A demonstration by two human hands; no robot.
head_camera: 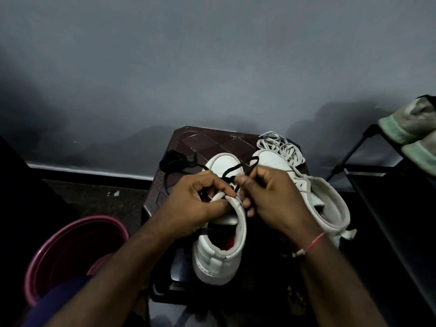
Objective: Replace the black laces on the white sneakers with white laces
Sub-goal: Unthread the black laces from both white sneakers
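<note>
Firstly, steady the nearer white sneaker point(219, 256) on the surface point(200, 142): the left hand point(195, 204) grip curls round its collar, and the right hand point(271, 197) grip pinches the black lace point(233, 169). Draw each crossing straight out, without jerking.

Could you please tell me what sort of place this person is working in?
Probably a room at home: a pink bucket on the floor, a small dark table by a plain grey wall, and cloth on a black rack.

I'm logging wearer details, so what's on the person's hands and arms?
The right hand has a thin pinkish-red thread bracelet with a pale knot at its wrist. The left hand shows no ring, watch or glove. No sleeves cover either forearm.
</note>
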